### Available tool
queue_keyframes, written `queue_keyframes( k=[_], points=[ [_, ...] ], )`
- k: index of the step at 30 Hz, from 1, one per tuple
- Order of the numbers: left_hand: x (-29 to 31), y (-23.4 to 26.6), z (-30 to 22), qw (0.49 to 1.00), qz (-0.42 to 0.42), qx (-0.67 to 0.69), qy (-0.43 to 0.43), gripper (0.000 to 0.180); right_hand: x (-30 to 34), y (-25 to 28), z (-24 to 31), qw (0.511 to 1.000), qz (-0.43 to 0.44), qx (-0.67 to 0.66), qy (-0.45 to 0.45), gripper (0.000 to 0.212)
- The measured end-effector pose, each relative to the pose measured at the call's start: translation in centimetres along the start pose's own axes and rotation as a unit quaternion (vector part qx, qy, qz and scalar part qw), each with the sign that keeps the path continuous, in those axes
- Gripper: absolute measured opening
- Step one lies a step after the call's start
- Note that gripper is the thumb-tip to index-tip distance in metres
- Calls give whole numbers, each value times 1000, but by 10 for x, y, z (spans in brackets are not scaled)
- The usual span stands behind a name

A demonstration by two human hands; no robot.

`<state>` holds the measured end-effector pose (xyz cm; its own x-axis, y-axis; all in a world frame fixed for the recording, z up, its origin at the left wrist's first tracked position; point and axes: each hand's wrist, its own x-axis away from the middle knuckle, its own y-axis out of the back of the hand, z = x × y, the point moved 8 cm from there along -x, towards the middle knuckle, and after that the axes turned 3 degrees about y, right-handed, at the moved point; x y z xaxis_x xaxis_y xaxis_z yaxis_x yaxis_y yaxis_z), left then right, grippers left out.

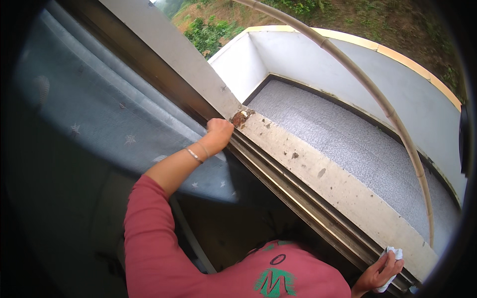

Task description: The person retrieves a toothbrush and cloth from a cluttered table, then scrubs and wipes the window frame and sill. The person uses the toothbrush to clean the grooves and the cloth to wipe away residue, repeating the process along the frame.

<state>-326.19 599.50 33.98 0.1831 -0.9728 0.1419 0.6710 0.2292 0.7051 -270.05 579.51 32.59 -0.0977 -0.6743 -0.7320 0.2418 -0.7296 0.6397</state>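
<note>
Red shirt (233,278), crumpled white cloth (395,253)

White cloth (395,252), blue star-patterned curtain (107,107)

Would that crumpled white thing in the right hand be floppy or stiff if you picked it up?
The white wad is probably floppy, since it bunches up and pokes out around the right hand. It's small and crumpled, so likely light. Its creased, uneven edges suggest it wouldn't roll much.

Window track (313,206) before the sill (310,171) — curtain (109,109) to its left, balcony floor (308,119) behind.
</note>
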Motion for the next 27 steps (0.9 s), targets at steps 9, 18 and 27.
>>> queue_keyframes(
  k=[9,18,27],
  points=[
    [-42,57,66,892,188,403,77,26,-5,4,5,1000,-18,-11,-11,17],
    [-6,34,28,979,178,93,30,20,-5,5,6,1000,-22,-6,-5,17],
    [4,31,-33,988,124,15,-95,19,-9,7,7,1000,-19,-20,-9,17]
  ],
)
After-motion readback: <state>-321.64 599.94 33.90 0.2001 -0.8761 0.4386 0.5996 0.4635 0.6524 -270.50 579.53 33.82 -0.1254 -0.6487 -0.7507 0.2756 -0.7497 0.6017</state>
